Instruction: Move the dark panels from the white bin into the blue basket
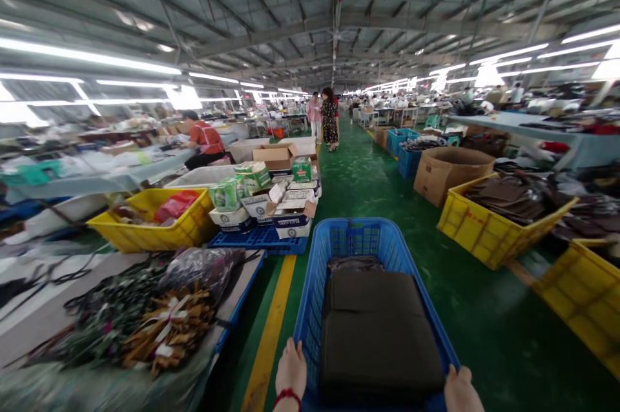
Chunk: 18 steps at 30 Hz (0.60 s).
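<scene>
A blue plastic basket (306, 289) with slotted walls is in front of me, its long side pointing down the aisle. Dark, flat pieces (380, 328) lie stacked inside it, with some crumpled dark material (356, 263) at the far end. My left hand (291, 370), with a red band at the wrist, is closed on the basket's left rim near the front corner. On the opposite rim my right hand (460, 389) is closed too, fingers over the edge. What bears the basket from below is hidden.
The green aisle (358, 173) runs ahead, with people (330, 118) standing in it. At left are a low platform of straps and bundles (169, 328), a yellow crate (155, 237) and boxes on a blue pallet (261, 241). Yellow crates (475, 231) and a carton (448, 173) line the right.
</scene>
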Motion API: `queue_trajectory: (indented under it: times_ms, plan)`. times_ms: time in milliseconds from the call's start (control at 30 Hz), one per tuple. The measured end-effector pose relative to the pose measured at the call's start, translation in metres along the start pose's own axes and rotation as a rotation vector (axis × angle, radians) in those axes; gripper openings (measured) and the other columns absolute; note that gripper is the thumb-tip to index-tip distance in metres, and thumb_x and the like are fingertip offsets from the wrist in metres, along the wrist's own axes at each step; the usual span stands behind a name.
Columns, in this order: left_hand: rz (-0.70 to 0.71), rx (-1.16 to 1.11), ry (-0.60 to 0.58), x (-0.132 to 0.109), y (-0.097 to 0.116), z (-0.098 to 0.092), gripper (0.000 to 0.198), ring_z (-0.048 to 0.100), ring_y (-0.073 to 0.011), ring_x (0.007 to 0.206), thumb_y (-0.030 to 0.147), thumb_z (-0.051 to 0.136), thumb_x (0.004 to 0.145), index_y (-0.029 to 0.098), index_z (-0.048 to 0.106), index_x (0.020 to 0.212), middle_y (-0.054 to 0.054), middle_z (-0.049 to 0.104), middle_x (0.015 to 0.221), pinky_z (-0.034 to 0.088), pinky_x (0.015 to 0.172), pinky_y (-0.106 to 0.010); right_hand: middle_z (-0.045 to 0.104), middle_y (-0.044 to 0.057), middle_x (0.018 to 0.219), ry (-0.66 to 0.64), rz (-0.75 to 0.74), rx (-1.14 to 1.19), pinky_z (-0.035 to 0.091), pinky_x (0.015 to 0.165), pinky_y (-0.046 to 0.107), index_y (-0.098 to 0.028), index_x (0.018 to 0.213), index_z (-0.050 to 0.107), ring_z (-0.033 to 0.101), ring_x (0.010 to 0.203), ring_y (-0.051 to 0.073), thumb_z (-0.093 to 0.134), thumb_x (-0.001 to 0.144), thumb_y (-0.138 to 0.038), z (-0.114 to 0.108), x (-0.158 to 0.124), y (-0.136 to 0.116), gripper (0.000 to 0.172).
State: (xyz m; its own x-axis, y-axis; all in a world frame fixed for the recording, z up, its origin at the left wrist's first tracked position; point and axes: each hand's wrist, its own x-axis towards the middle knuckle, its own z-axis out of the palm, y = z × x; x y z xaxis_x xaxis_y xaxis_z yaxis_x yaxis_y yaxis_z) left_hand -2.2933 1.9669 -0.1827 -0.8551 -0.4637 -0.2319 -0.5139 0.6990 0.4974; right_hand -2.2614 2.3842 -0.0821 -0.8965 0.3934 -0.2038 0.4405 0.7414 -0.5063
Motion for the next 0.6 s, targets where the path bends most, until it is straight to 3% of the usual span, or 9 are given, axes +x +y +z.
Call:
queue_trajectory:
  times_ms: [133,267,467,600]
  plan:
    - [-0.031,-0.018,-0.004,0.142,0.102,0.009,0.056,0.060,-0.0284,0.116,0.038,0.014,0.103,0.002,0.038,0.138,-0.024,0.053,0.135,0.044,0.098,-0.039,0.069,0.005,0.099,-0.021,0.005,-0.021,0.057,0.073,0.035,-0.018,0.107,0.064,0.067,0.085,0.019,0.062,0.094,-0.038,0.008,0.164,-0.068,0.024]
    - [-0.018,0.003,0.020,0.288,0.196,0.018,0.055,0.060,-0.0296,0.113,0.040,0.013,0.103,0.004,0.040,0.136,-0.023,0.055,0.132,0.045,0.096,-0.040,0.068,0.003,0.092,-0.037,-0.033,-0.018,0.055,0.074,0.035,-0.015,0.100,0.065,0.065,0.079,0.016,0.059,0.095,-0.042,0.019,0.318,-0.138,0.028]
    - [0.027,0.024,0.008,0.516,0.317,0.030,0.049,0.065,-0.0280,0.097,0.041,0.013,0.102,0.010,0.046,0.122,-0.019,0.062,0.116,0.048,0.077,-0.037,0.068,0.002,0.086,-0.031,-0.053,-0.014,0.054,0.074,0.035,-0.016,0.095,0.065,0.064,0.074,0.015,0.057,0.095,-0.047,0.039,0.531,-0.254,0.032]
    - [0.057,0.042,-0.017,0.667,0.395,0.036,0.048,0.063,-0.0293,0.104,0.038,0.015,0.103,0.008,0.043,0.128,-0.019,0.061,0.119,0.046,0.083,-0.037,0.068,0.003,0.093,-0.017,-0.025,0.006,0.055,0.073,0.034,-0.017,0.100,0.065,0.065,0.078,0.016,0.058,0.095,-0.044,0.046,0.666,-0.338,0.027]
